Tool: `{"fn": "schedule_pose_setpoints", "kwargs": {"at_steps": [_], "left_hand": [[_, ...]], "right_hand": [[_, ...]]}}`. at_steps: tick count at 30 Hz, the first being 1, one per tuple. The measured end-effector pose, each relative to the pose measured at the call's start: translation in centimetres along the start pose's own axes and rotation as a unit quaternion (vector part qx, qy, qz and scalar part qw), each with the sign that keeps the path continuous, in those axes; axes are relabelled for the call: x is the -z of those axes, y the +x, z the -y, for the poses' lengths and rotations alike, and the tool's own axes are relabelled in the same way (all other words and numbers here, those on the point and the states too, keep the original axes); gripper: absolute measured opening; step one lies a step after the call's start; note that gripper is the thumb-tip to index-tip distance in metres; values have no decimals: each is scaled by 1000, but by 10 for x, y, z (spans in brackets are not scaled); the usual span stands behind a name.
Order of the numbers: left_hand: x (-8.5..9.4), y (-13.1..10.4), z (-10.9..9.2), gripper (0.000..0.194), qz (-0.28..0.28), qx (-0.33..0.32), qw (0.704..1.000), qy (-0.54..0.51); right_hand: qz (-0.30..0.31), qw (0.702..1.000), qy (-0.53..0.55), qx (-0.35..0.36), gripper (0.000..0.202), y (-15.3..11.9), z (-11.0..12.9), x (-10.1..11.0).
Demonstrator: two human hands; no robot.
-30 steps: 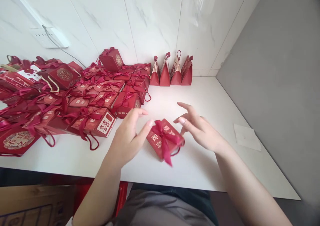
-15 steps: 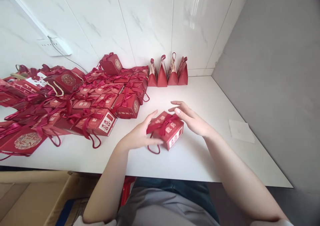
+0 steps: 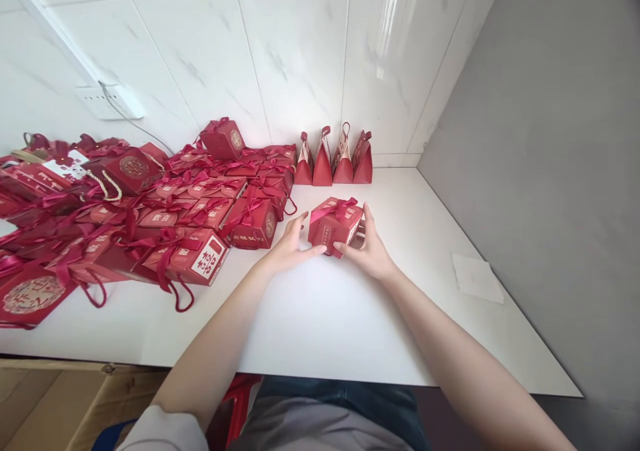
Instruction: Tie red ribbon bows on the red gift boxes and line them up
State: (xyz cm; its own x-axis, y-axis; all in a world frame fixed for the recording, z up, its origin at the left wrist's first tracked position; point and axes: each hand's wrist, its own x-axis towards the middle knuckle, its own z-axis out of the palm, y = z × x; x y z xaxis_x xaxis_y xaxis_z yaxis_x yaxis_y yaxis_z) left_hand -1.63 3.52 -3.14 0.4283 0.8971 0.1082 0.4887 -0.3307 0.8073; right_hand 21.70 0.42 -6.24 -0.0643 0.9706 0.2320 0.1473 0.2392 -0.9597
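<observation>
In the head view, a small red gift box [image 3: 333, 230] with a dark pink ribbon bow on top is at the middle of the white table. My right hand [image 3: 373, 248] grips its right side, thumb across the near face and fingers behind the corner. At the box's left is my left hand [image 3: 290, 248], thumb and fingers spread apart. Its thumb tip reaches the near face; whether it presses on the box I cannot tell. The underside of the box is hidden, so I cannot tell if it rests on the table.
Many similar red ribboned boxes [image 3: 185, 258] crowd the left of the table [image 3: 340, 331]. Several upright triangular red boxes [image 3: 323, 170] stand by the tiled wall. A white paper sheet [image 3: 479, 278] lies at right. Below the table edge are a cardboard box [image 3: 45, 404] and a red stool [image 3: 235, 404].
The gift box has been turned and moved away from me, so another side faces me. My right hand has closed on it, while my left has shifted to its left side.
</observation>
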Motion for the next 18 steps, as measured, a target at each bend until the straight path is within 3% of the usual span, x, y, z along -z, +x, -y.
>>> {"fn": "schedule_pose_setpoints", "kwargs": {"at_steps": [3, 7, 13, 16, 18], "left_hand": [[-10, -3, 9, 83, 7, -28, 997, -76], [-24, -1, 9, 70, 18, -86, 973, -212], [-30, 1, 9, 70, 28, -97, 949, -300], [-31, 2, 9, 70, 3, -32, 928, -372], [-33, 3, 7, 68, -14, 34, 880, -474]], "right_hand": [[8, 988, 131, -81, 89, -1, 13, 1], [38, 972, 206, -102, 54, -5, 30, -3], [31, 979, 186, -76, 47, -7, 38, -6], [22, 978, 193, -71, 52, -5, 30, -5], [-2, 978, 197, -67, 55, -3, 23, -5]]}}
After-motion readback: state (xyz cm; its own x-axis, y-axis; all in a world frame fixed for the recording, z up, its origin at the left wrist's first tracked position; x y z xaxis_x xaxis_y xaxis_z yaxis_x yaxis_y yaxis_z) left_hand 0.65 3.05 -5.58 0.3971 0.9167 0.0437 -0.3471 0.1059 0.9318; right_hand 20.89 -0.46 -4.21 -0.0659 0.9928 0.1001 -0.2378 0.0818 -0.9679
